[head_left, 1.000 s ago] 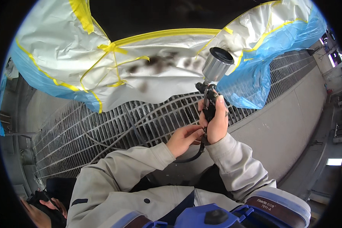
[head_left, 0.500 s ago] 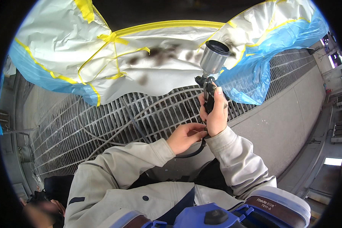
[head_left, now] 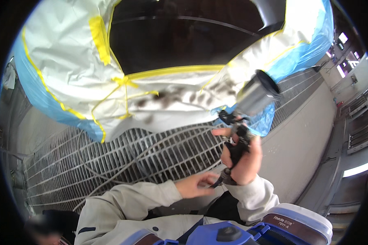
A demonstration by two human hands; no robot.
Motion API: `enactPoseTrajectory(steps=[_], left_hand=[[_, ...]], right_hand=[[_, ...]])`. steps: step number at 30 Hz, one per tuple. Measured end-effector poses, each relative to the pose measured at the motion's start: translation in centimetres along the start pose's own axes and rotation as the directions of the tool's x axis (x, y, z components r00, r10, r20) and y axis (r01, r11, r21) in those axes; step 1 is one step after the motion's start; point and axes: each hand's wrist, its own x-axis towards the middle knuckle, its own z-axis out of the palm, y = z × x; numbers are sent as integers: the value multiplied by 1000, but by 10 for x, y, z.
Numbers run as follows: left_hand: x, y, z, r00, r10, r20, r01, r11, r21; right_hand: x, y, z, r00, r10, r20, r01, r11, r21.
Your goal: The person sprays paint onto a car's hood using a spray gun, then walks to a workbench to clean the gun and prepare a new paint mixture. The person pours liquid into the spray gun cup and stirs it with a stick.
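Spray gun (head_left: pixel 242 132) gripped by right hand (head_left: pixel 248 163), forefinger extended; left hand (head_left: pixel 195 185) half-curled beside hose (head_left: pixel 219 181), grip unclear.

Right hand (head_left: pixel 249 163) higher, closed in a grip, left hand (head_left: pixel 193 186) lower, half curled

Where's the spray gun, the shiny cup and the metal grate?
Spray gun (head_left: pixel 238 151), head view: its black handle.
Shiny cup (head_left: pixel 253 98), head view: its silver side.
Metal grate (head_left: pixel 110 154), head view: its bars.
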Motion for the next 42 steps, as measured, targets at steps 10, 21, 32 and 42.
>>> enactPoseTrajectory(steps=[10,21,32,42], left_hand=[[-19,32,-47,999,-34,-37,50,676,735],[-47,49,-103,964,-62,-258,262,385,885],[-48,53,-90,962,-55,-268,270,341,901],[-51,52,-95,972,23,-234,211,353,912]], right_hand=[[40,-156,43,951,-309,26,304,910,-282],[58,-178,66,906,-399,142,414,905,-96],[77,-177,90,883,-421,208,459,866,-199],[77,-177,105,846,-512,147,531,793,-299]])
